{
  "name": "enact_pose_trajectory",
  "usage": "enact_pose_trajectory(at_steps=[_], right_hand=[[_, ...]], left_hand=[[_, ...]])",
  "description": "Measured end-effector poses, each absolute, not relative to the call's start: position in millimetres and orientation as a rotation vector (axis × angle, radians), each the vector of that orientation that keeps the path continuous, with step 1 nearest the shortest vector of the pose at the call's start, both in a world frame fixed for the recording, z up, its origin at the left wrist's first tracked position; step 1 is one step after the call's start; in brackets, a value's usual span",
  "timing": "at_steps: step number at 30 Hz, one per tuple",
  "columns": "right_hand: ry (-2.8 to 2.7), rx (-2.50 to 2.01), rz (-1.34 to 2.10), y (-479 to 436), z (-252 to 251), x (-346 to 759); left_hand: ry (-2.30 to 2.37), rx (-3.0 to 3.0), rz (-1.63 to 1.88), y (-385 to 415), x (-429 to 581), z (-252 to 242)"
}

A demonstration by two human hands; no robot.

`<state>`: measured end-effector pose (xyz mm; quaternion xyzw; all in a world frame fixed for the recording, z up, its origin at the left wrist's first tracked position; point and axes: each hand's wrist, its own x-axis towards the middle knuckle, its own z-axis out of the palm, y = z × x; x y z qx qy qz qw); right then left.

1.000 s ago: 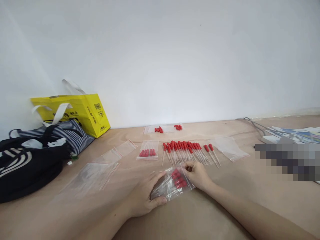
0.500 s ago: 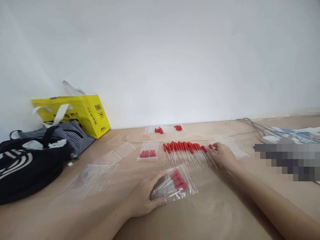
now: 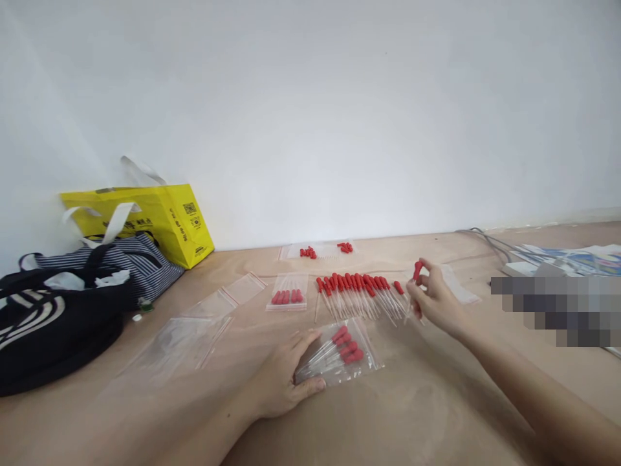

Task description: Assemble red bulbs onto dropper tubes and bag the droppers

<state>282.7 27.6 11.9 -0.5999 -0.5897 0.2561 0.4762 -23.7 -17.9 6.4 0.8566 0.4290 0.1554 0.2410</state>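
My left hand (image 3: 280, 377) grips the open end of a clear zip bag (image 3: 369, 362), its thumb and fingers closed round the edge. Inside that bag lie several glass droppers with red rubber bulbs (image 3: 348, 348). My right hand (image 3: 437, 303) pinches a single dropper (image 3: 417, 270) by its red bulb, raised above the table, its glass tube pointing down. Left of it a row of droppers (image 3: 356, 285) lies side by side, bulbs toward the wall. Beyond my left hand is a filled bag of droppers (image 3: 287, 296), flat on the table.
Empty zip bags (image 3: 184, 343) lie to the left, and another clear bag (image 3: 458, 285) is behind my right hand. More red bulbs (image 3: 308, 253) rest near the wall. A yellow bag (image 3: 187, 226) and dark bags (image 3: 53, 330) stand left. Cables (image 3: 490, 241) and papers (image 3: 592, 259) lie right.
My right hand has lifted one dropper off the table by its bulb, tilting it more upright. My left hand stays at the zip bag, almost unmoved.
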Motion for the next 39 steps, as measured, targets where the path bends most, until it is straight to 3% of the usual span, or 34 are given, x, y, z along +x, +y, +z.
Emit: enact_pose_trajectory(at_steps=[8,16,20,25,29,39], right_hand=[[-1.195,-1.126,1.009,-2,-28,238],[-1.021,-1.057,1.27,-19,-19,226],[-1.232,-1.025,1.368,-18,-24,230],[-1.755,-1.091,1.284,-11,-17,243],[-2.093,-0.89,1.183,-14,4,248],[-1.864,-0.949,1.121,1,-28,243]], left_hand=[[1.2,2.354,0.362,-21,-25,11],[1.208,2.367,0.33,-19,-26,6],[1.221,2.364,0.309,-20,-25,10],[1.226,2.354,0.309,-20,-25,10],[1.229,2.352,0.289,-20,-26,7],[1.231,2.398,0.302,-19,-24,7]])
